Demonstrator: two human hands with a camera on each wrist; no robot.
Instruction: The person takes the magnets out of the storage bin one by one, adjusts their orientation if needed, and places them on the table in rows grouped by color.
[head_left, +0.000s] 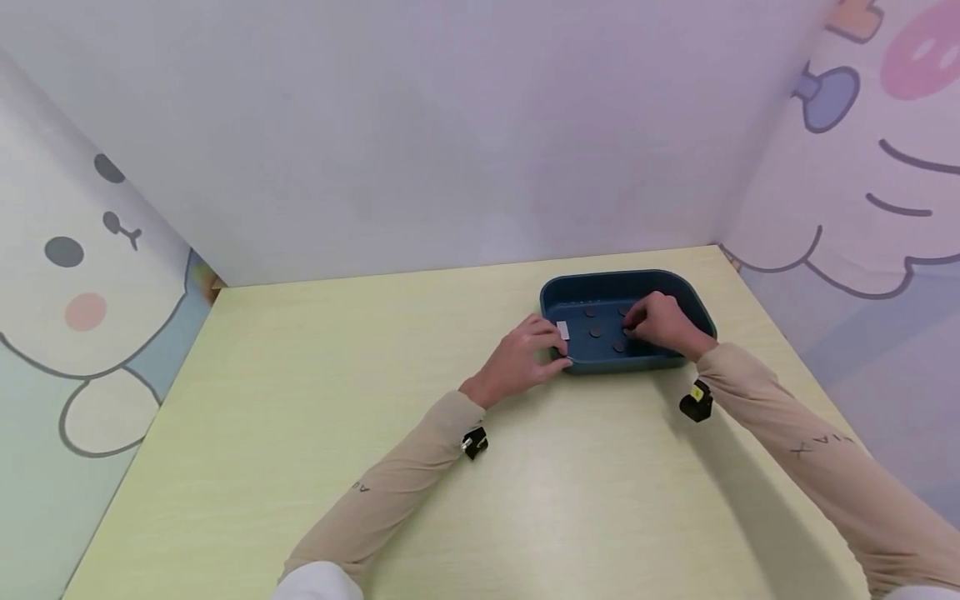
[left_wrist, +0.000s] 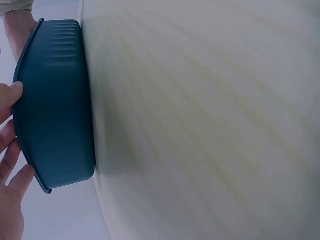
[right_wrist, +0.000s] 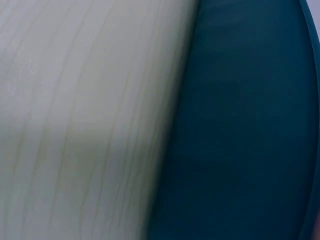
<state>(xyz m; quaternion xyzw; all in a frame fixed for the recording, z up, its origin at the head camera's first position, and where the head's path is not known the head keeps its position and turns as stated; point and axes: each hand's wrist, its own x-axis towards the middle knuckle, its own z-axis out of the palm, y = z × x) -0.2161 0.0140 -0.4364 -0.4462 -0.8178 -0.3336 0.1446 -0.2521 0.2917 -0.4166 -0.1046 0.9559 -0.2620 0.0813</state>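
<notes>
A dark blue rectangular tray (head_left: 637, 365) with rounded corners stands at the table's back right. Several small brown coin-like discs (head_left: 596, 332) lie spread on its floor. A small white rectangle (head_left: 563, 331) sits inside by the left wall. My left hand (head_left: 519, 360) holds the front left corner of the tray; in the left wrist view its thumb and fingers (left_wrist: 24, 177) bend onto the rim. My right hand (head_left: 662, 322) reaches over the front wall, its bunched fingertips pinching a brown disc low over the tray floor. The right wrist view shows mostly the tray's outer wall (right_wrist: 240, 120).
The pale yellow table (head_left: 337, 375) spreads to the left and in front of the tray. A plain white wall (head_left: 450, 142) rises behind its back edge. Panels with cartoon animals stand at both sides. A black wrist camera (head_left: 697, 402) hangs under the right sleeve.
</notes>
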